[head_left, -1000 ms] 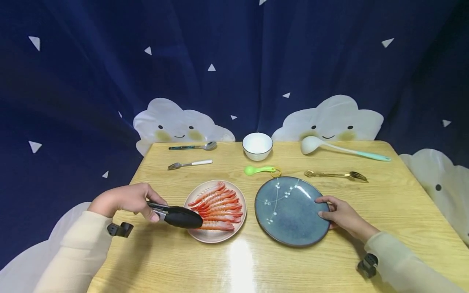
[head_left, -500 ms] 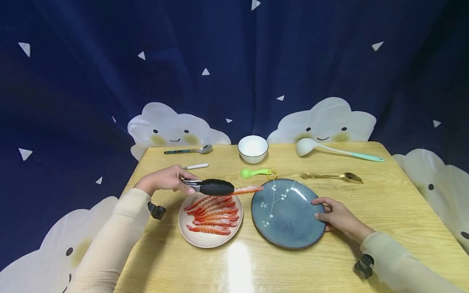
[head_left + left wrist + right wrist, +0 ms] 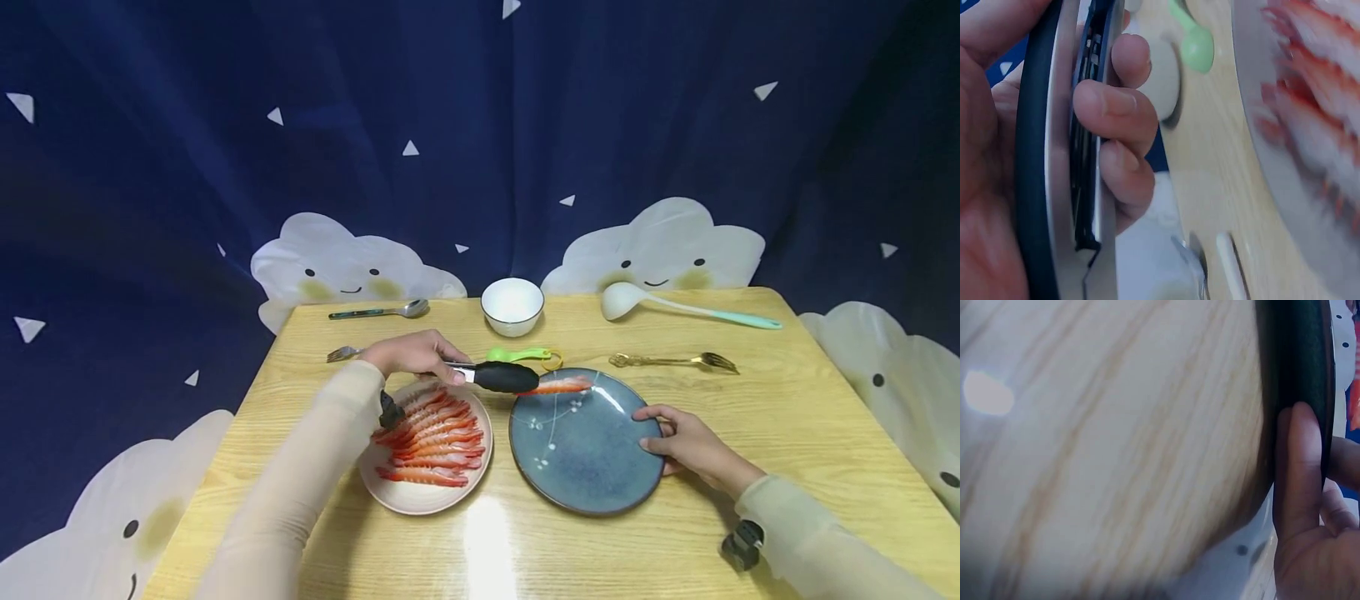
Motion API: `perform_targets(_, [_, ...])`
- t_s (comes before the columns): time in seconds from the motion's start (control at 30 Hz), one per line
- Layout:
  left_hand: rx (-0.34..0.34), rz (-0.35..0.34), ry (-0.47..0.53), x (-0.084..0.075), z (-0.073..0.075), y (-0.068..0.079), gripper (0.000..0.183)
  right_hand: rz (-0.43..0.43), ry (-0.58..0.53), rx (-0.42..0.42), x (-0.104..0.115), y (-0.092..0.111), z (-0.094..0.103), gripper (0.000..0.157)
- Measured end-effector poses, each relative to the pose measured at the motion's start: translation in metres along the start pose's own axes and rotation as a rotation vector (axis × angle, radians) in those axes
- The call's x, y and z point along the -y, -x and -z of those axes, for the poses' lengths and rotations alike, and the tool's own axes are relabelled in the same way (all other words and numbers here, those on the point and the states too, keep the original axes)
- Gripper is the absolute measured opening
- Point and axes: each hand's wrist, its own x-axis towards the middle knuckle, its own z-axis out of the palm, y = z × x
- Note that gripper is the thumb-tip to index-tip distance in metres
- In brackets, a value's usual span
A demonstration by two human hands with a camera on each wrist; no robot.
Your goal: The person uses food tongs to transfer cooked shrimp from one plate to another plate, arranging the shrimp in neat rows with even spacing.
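Note:
My left hand (image 3: 420,354) grips a pair of tongs (image 3: 506,377) with black tips; in the left wrist view the fingers curl round the steel arms of the tongs (image 3: 1054,156). Between the tips is one red-and-white shrimp (image 3: 558,385), over the far left part of the blue plate (image 3: 592,467). My right hand (image 3: 693,446) pinches that plate's right rim, the thumb on top and fingers beneath. Left of it stands a pale pink plate (image 3: 420,504) with several shrimp (image 3: 442,446) in a row, partly covered by the left wrist and sleeve.
Along the back of the wooden table (image 3: 570,567) are a spoon (image 3: 382,311), a white bowl (image 3: 513,308) and a ladle (image 3: 630,302). Nearer lie a fork (image 3: 343,353), green measuring spoons (image 3: 517,355) and a gold fork (image 3: 675,360). A blue cloud-print curtain (image 3: 480,125) hangs behind.
My left hand has lifted a shrimp off the pink plate with the tongs and carried it right, over the blue plate. My right hand stays at the blue plate's rim.

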Motion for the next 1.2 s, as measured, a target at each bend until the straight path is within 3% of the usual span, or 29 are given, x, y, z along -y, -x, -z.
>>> perform_targets(0.2, [0.023,0.015,-0.08,-0.007,-0.01,-0.021,0.042,0.006,-0.001,0.008,0.001,0.001,0.001,0.046])
perform_targets(0.4, [0.031,0.09,-0.123,-0.01,-0.013,-0.025,0.045,0.012,-0.015,0.02,0.001,-0.003,-0.003,0.047])
perform_targets(0.57, [0.053,0.128,-0.168,-0.023,-0.015,-0.027,0.041,0.009,-0.003,0.007,0.002,-0.002,-0.002,0.046])
perform_targets(0.8, [0.081,0.159,-0.235,-0.047,-0.019,-0.026,0.027,-0.019,0.029,-0.021,0.0,0.0,0.001,0.045])
perform_targets(1.03, [0.022,0.211,-0.324,-0.058,-0.017,-0.02,0.031,-0.007,0.031,-0.015,0.0,0.0,0.0,0.044])
perform_targets(1.2, [-0.01,0.177,-0.38,-0.057,-0.01,-0.009,0.044,0.002,0.016,0.007,0.001,0.001,0.0,0.046])
